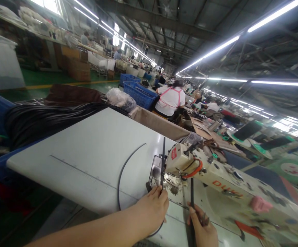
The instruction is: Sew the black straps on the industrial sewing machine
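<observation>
The left hand [156, 205] lay on the table [87, 147] with its fingers bent together and its fingertips closed on the near end of a straight strip [163, 157], dark and narrow, which ran away from the person beside the head of the sewing machine [223, 181]; the low, flat grip was probably meant to keep it in line near the needle area. The right hand [203, 224], nearer the machine's arm, gripped a second strip [192, 192] between thumb and fingers, its far end reaching up to the machine, perhaps so that it stayed taut and apart from the other. (Something small and dark also showed among the right fingers, too blurred to name.) To the left, a thin curved strip [121, 171] arched over the pale top and passed behind the left forearm; whether it joined either held piece could not be told. Beyond the table's far left edge lay a thick bundle of black strips [48, 120], seemingly kept there within easy reach, while large thread cones [249, 131] stood behind the machine, presumably to feed it.
</observation>
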{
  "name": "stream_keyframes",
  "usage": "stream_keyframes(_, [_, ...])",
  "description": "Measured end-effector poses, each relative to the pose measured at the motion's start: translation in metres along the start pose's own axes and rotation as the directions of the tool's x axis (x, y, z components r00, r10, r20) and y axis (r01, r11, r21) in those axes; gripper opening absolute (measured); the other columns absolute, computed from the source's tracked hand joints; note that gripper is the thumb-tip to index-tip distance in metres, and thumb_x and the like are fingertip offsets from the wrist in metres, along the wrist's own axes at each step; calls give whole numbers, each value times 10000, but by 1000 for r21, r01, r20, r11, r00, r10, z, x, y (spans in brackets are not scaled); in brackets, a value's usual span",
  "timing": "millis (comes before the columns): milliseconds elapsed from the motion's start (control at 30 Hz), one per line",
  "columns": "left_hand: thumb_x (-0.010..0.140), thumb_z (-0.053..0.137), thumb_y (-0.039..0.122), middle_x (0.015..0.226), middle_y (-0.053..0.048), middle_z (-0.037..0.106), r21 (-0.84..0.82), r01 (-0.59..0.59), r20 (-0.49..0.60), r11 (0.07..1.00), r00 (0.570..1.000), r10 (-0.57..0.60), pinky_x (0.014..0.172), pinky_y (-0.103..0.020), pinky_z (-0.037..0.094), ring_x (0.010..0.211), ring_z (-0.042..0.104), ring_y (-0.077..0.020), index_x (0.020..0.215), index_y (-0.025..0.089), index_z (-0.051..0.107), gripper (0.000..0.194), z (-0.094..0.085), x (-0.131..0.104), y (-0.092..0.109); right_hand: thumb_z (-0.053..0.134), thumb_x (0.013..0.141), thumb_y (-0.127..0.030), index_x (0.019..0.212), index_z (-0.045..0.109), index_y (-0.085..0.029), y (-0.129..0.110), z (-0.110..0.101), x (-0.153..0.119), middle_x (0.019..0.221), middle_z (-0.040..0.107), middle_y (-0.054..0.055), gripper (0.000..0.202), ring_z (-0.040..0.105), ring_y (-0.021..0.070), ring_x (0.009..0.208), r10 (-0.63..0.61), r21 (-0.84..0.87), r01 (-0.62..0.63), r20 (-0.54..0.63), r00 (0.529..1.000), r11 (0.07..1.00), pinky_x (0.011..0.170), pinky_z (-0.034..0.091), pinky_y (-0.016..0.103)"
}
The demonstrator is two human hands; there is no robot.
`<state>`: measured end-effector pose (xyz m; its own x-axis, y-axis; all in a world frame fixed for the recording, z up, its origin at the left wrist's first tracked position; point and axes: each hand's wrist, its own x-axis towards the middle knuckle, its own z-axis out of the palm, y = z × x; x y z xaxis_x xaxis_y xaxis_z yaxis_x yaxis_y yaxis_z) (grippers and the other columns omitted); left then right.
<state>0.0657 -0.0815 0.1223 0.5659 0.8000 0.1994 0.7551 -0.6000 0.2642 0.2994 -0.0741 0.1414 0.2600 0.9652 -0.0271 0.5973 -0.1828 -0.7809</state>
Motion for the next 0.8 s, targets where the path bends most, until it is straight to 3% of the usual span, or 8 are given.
stream_keyframes(233, [995, 626, 461, 1473, -284, 570, 24, -3, 51, 1000, 999, 2, 1247, -474, 401, 1425, 534, -413, 1441, -22, 554, 661, -6, -3, 1, 563, 715, -669, 986, 719, -156, -18, 1, -7, 610, 639, 23, 601, 644, 291, 746, 34, -3, -34, 1, 999, 999, 794, 505, 386])
stream_keyframes(500, [994, 629, 454, 1418, -268, 612, 29, 0, 76, 1000, 997, -2, 1253, -460, 401, 1408, 556, -395, 1421, -25, 574, 644, -13, -4, 3, 582, 732, -650, 981, 725, -152, -16, 1, -8, 587, 621, 5, 575, 622, 266, 693, 8, 32, -8, -3, 1000, 999, 757, 497, 371])
stream_keyframes(800, [1010, 618, 382, 1383, -251, 633, 8, -15, 53, 1000, 998, 14, 1232, -507, 432, 1410, 552, -404, 1372, -3, 612, 529, -9, -4, 1, 640, 706, -610, 965, 756, -132, -11, 2, -5, 548, 604, -13, 557, 617, 248, 660, 9, 103, -7, -14, 1000, 995, 721, 487, 356])
